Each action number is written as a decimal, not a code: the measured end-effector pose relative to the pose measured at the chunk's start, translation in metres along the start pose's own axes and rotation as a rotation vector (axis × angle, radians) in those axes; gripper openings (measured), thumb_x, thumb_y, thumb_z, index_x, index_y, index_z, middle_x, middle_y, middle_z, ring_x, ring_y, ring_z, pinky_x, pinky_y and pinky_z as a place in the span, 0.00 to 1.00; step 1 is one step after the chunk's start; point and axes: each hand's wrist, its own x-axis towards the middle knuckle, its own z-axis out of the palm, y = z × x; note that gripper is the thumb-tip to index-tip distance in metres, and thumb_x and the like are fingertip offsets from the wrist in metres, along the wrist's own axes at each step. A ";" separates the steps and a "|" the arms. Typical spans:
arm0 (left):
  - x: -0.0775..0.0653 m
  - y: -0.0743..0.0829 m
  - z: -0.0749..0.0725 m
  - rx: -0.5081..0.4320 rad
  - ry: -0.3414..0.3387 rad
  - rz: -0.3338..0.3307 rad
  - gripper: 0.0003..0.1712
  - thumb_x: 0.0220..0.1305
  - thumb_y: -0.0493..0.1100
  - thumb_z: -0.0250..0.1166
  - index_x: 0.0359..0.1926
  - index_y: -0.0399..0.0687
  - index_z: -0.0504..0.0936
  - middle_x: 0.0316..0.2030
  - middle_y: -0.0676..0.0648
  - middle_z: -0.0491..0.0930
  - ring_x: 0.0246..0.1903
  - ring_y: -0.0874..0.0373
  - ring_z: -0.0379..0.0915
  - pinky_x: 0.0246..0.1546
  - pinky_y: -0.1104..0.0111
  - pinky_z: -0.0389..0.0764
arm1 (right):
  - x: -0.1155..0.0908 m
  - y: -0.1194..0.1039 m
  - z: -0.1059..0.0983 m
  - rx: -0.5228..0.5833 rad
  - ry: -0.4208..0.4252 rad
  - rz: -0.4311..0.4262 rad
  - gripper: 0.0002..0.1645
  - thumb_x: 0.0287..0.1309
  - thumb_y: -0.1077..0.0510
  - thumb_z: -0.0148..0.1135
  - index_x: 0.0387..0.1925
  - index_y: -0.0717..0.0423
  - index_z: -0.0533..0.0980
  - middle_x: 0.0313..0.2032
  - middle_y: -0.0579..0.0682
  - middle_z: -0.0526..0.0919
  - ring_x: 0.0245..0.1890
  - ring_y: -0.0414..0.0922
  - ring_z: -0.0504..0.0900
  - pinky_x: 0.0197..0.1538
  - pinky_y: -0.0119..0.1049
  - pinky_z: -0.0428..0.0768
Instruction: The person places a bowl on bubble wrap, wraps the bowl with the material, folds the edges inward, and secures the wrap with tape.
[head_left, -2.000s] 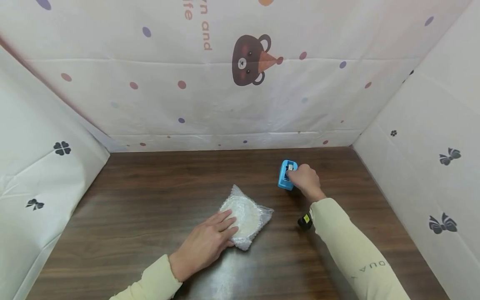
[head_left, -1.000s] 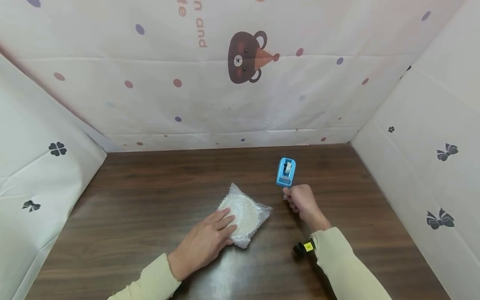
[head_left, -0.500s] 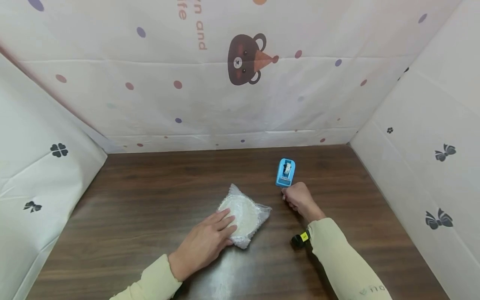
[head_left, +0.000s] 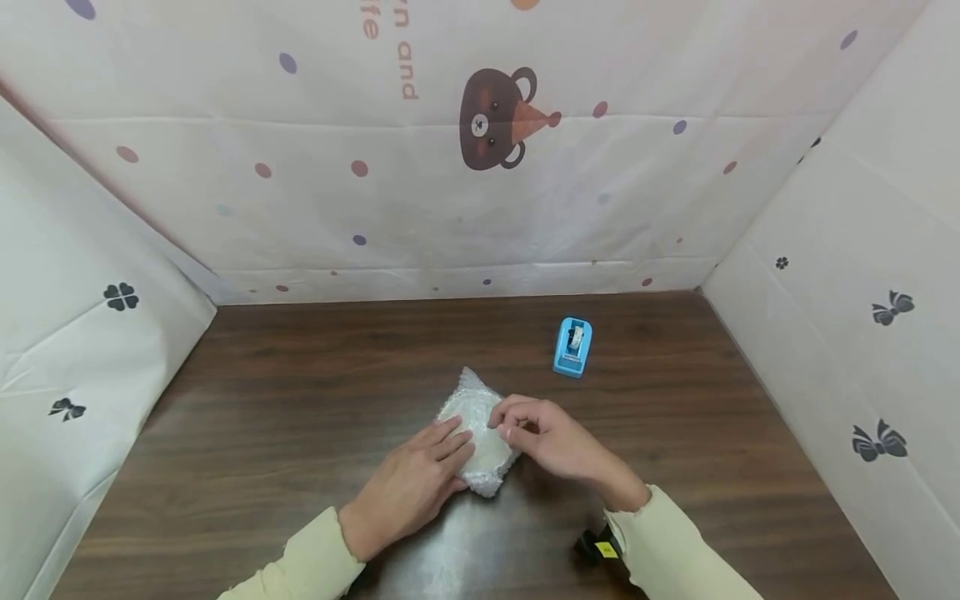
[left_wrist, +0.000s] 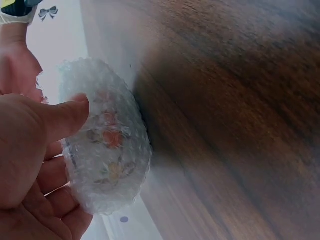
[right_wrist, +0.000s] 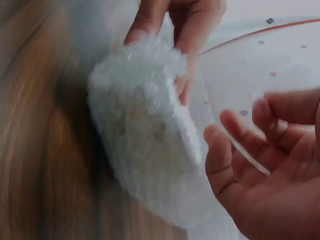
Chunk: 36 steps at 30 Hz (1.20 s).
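A bowl in bubble wrap (head_left: pixel 472 408) stands on the brown table; orange and yellow flower prints show through its side (left_wrist: pixel 112 137) in the left wrist view. My left hand (head_left: pixel 412 487) grips the bowl, fingers over its pale flat top and thumb (left_wrist: pixel 70 117) against its side. My right hand (head_left: pixel 551 437) is over the right part of the top, thumb and forefinger close together. A short piece of clear tape (right_wrist: pixel 256 98) shows faintly at its fingertips. Behind and to the right stands a blue tape dispenser (head_left: pixel 572 347) with a roll in it.
White printed sheets form a back wall (head_left: pixel 420 208), a left wall (head_left: pixel 82 358) and a right wall (head_left: pixel 840 333) around the wood-grain table (head_left: pixel 315 383). A black device with a yellow label (head_left: pixel 600 547) hangs at the right wrist.
My right hand has left the front of the tape dispenser and moved left and nearer, over the bowl, with clear tape at its fingertips. The left hand and the bowl stayed put.
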 end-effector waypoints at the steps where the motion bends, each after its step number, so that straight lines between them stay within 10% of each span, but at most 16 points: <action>1: 0.000 0.000 0.000 -0.001 -0.004 -0.004 0.26 0.65 0.52 0.74 0.60 0.45 0.85 0.62 0.47 0.85 0.69 0.49 0.76 0.70 0.57 0.76 | 0.001 0.000 0.000 -0.022 -0.023 -0.021 0.16 0.75 0.63 0.55 0.28 0.61 0.78 0.53 0.55 0.84 0.51 0.48 0.78 0.51 0.34 0.78; 7: 0.002 0.001 -0.001 -0.025 -0.021 -0.027 0.30 0.65 0.52 0.74 0.64 0.43 0.82 0.62 0.46 0.84 0.69 0.50 0.76 0.71 0.57 0.75 | 0.010 -0.005 -0.005 -0.159 -0.152 -0.054 0.15 0.72 0.64 0.60 0.26 0.55 0.78 0.66 0.49 0.79 0.70 0.55 0.69 0.67 0.52 0.74; 13: 0.002 0.000 -0.001 -0.023 -0.013 -0.033 0.32 0.64 0.52 0.75 0.65 0.44 0.81 0.62 0.46 0.85 0.68 0.50 0.77 0.70 0.58 0.76 | 0.024 -0.004 -0.010 -0.247 -0.269 -0.083 0.14 0.70 0.63 0.61 0.26 0.49 0.78 0.77 0.52 0.68 0.84 0.62 0.43 0.75 0.79 0.45; 23: 0.002 0.000 0.001 -0.023 -0.003 -0.016 0.32 0.63 0.51 0.76 0.64 0.43 0.81 0.61 0.45 0.85 0.68 0.50 0.77 0.70 0.58 0.76 | 0.033 0.005 -0.012 -0.249 -0.224 0.002 0.16 0.70 0.62 0.60 0.23 0.50 0.75 0.65 0.56 0.71 0.80 0.63 0.49 0.77 0.68 0.57; 36: 0.001 0.000 -0.001 -0.010 -0.015 -0.016 0.32 0.64 0.51 0.75 0.64 0.42 0.81 0.61 0.45 0.85 0.68 0.50 0.76 0.70 0.58 0.76 | 0.042 0.003 -0.006 -0.439 -0.111 0.073 0.23 0.71 0.59 0.59 0.17 0.47 0.72 0.39 0.48 0.65 0.52 0.50 0.62 0.52 0.44 0.64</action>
